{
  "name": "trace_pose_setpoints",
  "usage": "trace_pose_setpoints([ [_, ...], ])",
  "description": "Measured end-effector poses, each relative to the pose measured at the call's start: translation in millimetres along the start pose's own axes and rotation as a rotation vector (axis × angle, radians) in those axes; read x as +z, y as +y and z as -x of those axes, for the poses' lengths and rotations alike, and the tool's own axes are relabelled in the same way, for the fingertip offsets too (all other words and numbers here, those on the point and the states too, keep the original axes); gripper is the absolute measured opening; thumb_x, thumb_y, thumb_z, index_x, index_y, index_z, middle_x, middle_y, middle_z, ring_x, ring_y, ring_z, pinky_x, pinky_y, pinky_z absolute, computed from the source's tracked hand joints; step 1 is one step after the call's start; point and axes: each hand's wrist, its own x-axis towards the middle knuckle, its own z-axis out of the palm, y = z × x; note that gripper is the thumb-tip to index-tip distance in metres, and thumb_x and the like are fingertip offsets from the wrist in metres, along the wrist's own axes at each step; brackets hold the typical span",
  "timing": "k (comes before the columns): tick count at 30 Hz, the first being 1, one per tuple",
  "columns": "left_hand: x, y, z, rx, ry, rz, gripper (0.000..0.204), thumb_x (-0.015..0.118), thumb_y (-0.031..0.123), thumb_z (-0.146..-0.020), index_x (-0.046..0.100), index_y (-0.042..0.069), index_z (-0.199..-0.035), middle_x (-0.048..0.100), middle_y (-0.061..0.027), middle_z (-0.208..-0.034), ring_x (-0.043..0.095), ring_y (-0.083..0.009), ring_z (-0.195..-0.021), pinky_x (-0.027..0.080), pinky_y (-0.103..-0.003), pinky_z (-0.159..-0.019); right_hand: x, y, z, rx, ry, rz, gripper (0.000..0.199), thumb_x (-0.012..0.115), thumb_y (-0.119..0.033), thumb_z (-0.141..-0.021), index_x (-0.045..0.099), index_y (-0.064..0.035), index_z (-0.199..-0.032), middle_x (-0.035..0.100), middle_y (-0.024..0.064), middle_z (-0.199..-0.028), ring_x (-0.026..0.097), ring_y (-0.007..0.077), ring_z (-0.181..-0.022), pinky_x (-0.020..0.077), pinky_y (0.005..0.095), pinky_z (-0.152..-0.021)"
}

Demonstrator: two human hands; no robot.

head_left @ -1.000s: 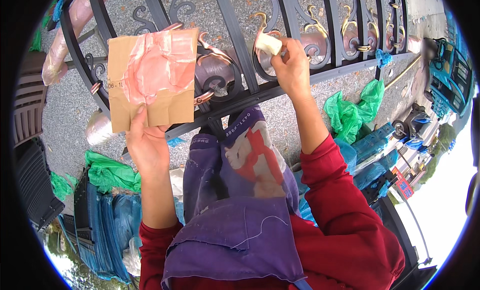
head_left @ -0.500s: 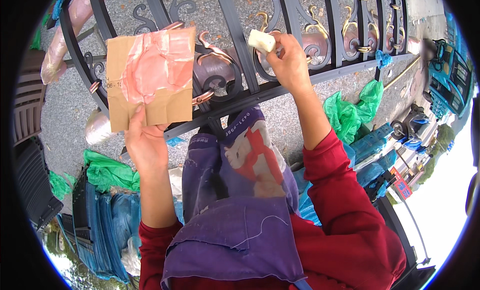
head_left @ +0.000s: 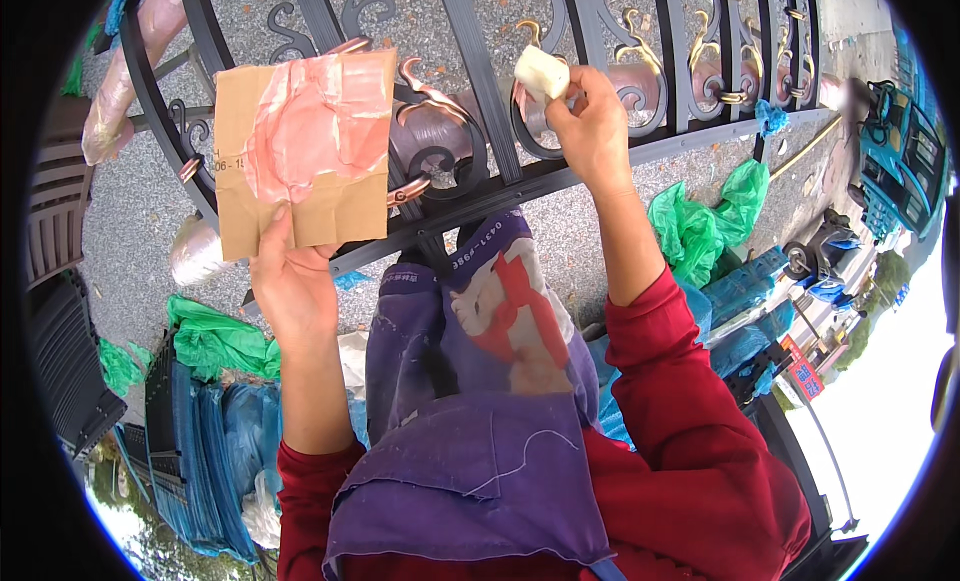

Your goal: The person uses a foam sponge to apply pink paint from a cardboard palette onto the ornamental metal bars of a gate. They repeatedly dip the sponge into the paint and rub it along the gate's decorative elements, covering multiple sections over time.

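Observation:
My left hand (head_left: pixel 293 286) is closed on the lower edge of a brown cardboard piece (head_left: pixel 345 219), thumb on its face. Shiny pinkish-copper paint covers much of the cardboard. Between the fingertips of my right hand (head_left: pixel 593 131) is a cream sponge block (head_left: pixel 542 73), held over a scroll of the dark metal fence panel (head_left: pixel 520 193). I cannot tell whether the sponge touches the scroll. A copper-coloured scroll tip (head_left: pixel 438 101) shows just right of the cardboard; farther right, the scrolls (head_left: pixel 640 46) have gold-coloured parts.
Film-wrapped tubes (head_left: pixel 110 116) support the panel above gravel. Green plastic sheets (head_left: pixel 705 226) lie right and left. Blue-wrapped stacks (head_left: pixel 210 461) stand at lower left, dark slatted panels (head_left: pixel 75 361) at far left. A blue vehicle (head_left: pixel 905 176) and a motorbike (head_left: pixel 815 256) are at right.
My right hand has moved slightly right with the sponge, which has turned so that more of its face shows. The left hand and the cardboard have hardly moved.

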Motion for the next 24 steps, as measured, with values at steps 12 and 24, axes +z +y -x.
trace_pose_setpoints([
  [12, -0.1, -3.5, -0.2, -0.016, -0.008, -0.016, 0.034, 0.055, 0.015, -0.094, 0.052, -0.001, -0.125, 0.063, -0.0105, -0.118, 0.066, -0.0225, -0.103, 0.058, -0.040, -0.079, -22.9, 8.2, 6.4, 0.248, 0.185, -0.373, 0.014, 0.067, -0.007, -0.087, 0.057, -0.0007, -0.095, 0.067, 0.0078, -0.081, 0.061, 0.0085, -0.062, 0.0475, 0.0242, -0.054],
  [24, -1.3, -2.5, -3.6, -0.011, 0.007, -0.042, 0.039, 0.055, 0.015, -0.094, 0.049, 0.000, -0.130, 0.062, -0.0102, -0.120, 0.067, -0.0228, -0.102, 0.059, -0.040, -0.078, -11.2, 14.5, -3.8, 0.163, 0.275, -0.095, 0.018, 0.068, -0.011, -0.081, 0.056, 0.0008, -0.088, 0.064, 0.0140, -0.082, 0.065, 0.0237, -0.070, 0.0500, 0.0371, -0.063],
])
